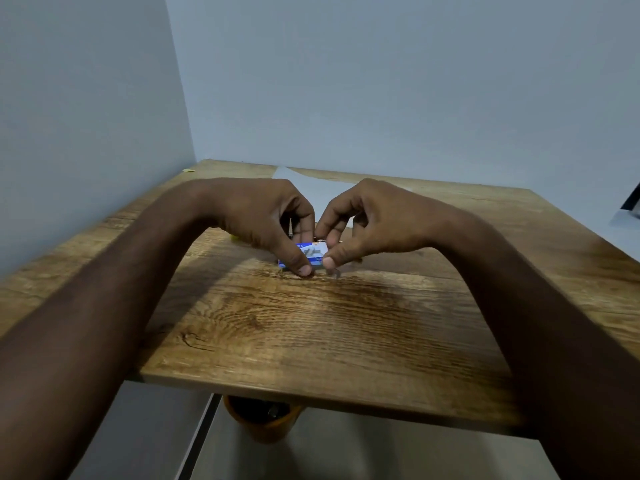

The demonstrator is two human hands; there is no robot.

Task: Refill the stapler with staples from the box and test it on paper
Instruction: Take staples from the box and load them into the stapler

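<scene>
Hands meet at centre frame over the wooden desk (311, 323): left hand (263, 216) and right hand (374, 220) both pinch the small blue staple box (311, 252), which rests on the desk. White paper (311, 178) lies behind them.

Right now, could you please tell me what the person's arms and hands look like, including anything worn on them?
Both forearms are bare as far as the frame shows: no sleeves in view. The left hand and right hand wear no gloves, and no rings, watch or bands are visible. Nails look short and unpainted.
</scene>
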